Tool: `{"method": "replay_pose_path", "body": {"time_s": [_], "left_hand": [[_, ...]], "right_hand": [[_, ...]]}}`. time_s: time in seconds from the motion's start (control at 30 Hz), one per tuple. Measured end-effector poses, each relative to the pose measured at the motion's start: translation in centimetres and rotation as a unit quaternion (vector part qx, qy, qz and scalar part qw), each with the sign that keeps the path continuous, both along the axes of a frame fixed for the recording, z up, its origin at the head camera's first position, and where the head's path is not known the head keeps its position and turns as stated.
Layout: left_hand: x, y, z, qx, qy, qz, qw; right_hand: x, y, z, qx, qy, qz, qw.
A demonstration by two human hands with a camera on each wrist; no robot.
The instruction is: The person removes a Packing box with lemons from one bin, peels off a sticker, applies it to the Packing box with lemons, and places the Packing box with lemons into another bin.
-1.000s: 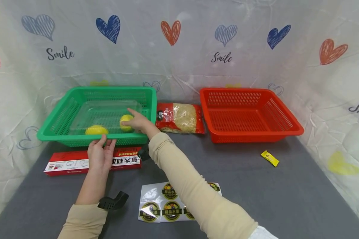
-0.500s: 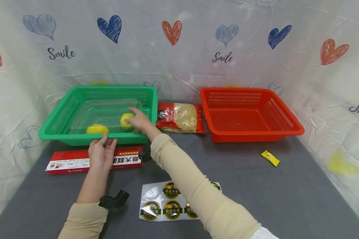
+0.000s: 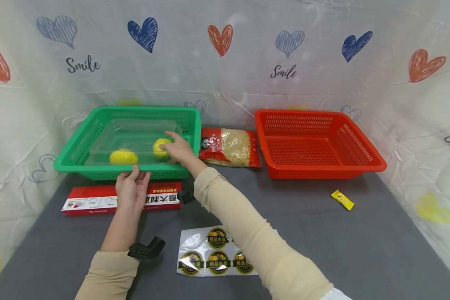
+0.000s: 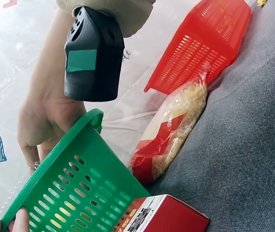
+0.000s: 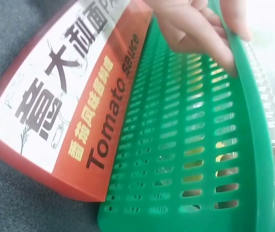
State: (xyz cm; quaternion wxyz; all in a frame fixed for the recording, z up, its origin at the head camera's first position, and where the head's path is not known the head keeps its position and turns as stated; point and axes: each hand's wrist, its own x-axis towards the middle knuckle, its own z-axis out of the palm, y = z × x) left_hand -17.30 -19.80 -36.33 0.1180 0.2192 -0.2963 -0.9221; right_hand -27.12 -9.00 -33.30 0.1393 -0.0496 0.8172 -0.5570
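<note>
A green plastic basket (image 3: 73, 168) stands at the back left. Inside it lies a clear plastic container (image 3: 140, 128), through which two yellow fruit-like items show: a ribbed one (image 3: 123, 157) and a round one (image 3: 159, 148). My left hand (image 3: 131, 191) grips the basket's front rim, thumb at the top and other fingers beneath; the right wrist view shows these fingers (image 5: 200, 36) close up. Reaching over the rim, my right hand (image 3: 182, 150) holds the container's right end, its thumb beside the round item. Some of its fingertips are hidden.
A red tomato sauce pasta box (image 3: 161, 201) lies before the basket. Between it and a red basket (image 3: 322, 168) sits a bag of pale dry food (image 3: 235, 146). A sticker sheet (image 3: 191, 243) and a yellow packet (image 3: 342, 200) lie on the grey table (image 3: 303, 246).
The clear container's back edge has risen slightly within the basket. Both hands keep their places; the whole head view has shifted a little to the right.
</note>
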Motion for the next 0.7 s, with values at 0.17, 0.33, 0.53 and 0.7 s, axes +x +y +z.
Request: {"method": "replay_pose_path", "body": {"time_s": [0.17, 0.33, 0.53, 0.7], "left_hand": [[0.1, 0.1, 0.0, -0.001, 0.002, -0.005, 1.0000], [0.2, 0.1, 0.0, 0.002, -0.002, -0.010, 0.9999], [0.2, 0.1, 0.0, 0.002, -0.002, -0.011, 0.9999], [0.3, 0.0, 0.0, -0.002, -0.001, -0.012, 0.9999]], "right_hand": [[0.3, 0.1, 0.5, 0.026, 0.022, -0.009, 0.9994], [0.6, 0.6, 1.3, 0.035, 0.041, -0.014, 0.9984], [0.9, 1.4, 2.4, 0.018, 0.040, -0.005, 0.9990], [1.3, 2.0, 3.3, 0.012, 0.042, -0.001, 0.9990]]}}
